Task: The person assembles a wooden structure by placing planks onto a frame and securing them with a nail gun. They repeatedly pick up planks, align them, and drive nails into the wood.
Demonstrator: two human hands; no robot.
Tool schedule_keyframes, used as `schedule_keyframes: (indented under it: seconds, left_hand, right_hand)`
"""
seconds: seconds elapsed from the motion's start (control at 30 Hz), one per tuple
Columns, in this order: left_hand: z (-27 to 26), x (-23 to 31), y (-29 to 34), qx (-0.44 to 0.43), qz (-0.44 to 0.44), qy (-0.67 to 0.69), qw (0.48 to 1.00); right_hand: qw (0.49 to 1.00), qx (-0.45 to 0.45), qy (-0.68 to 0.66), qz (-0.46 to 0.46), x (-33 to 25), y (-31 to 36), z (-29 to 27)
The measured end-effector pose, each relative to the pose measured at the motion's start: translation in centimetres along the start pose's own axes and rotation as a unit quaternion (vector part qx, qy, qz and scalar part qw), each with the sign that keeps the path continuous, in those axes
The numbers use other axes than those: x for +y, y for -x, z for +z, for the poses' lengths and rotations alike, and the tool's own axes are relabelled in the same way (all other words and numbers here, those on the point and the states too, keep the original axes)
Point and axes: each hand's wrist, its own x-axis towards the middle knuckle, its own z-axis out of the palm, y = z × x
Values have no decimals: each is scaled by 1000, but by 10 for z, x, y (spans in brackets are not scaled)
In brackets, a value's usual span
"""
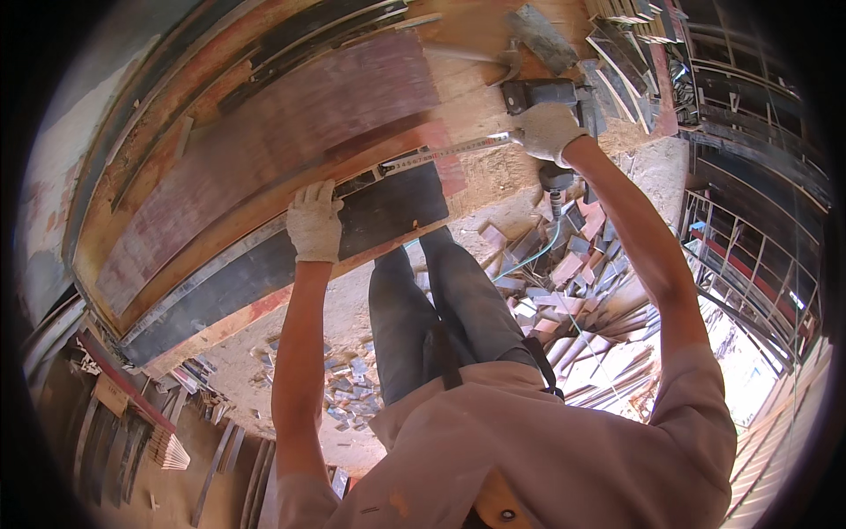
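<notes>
A thin, pale metal measuring tape (449,152) lies just above the centre of the frame. Its flat, ruled blade has its long axis nearly level, climbing gently to the right; the left end meets a dark gap beside a smooth black panel (397,204), and the right end meets the right hand (548,132). That hand, in a white knitted glove, has its fingers bent and closed on the tape; whether they also touch the hard-cased black air tool (539,92) beside them, I cannot tell. A thin teal hose (551,240) curves below the tool.

The left hand (315,222), gloved alike in coarse knit, lies on the panel's upper edge, fingers bent; how firmly they grasp cannot be told. The long rectangular panel slants from lower left to upper right, with a raw wooden edge below.

Above it, a reddish-brown sheet (335,101), worn and streaky, lies along the same slant on the rough wooden tabletop (476,108). Angular wood offcuts (577,264) are heaped on the ground, right of centre.
</notes>
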Motion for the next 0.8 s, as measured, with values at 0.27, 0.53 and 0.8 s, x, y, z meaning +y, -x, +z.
schedule_keyframes:
  seconds: [0.27, 0.53, 0.8]
  left_hand:
    - [9, -2, -1, -6, 14, -6, 1000]
    - [9, -2, -5, -24, 27, -27, 999]
    - [7, -5, -8, -42, 37, -26, 998]
  right_hand:
    - [1000, -5, 0, 1, 9, -14, 22]
    - [1000, -19, 6, 14, 10, -17, 24]
    - [1000, -1, 9, 3, 4, -15, 16]
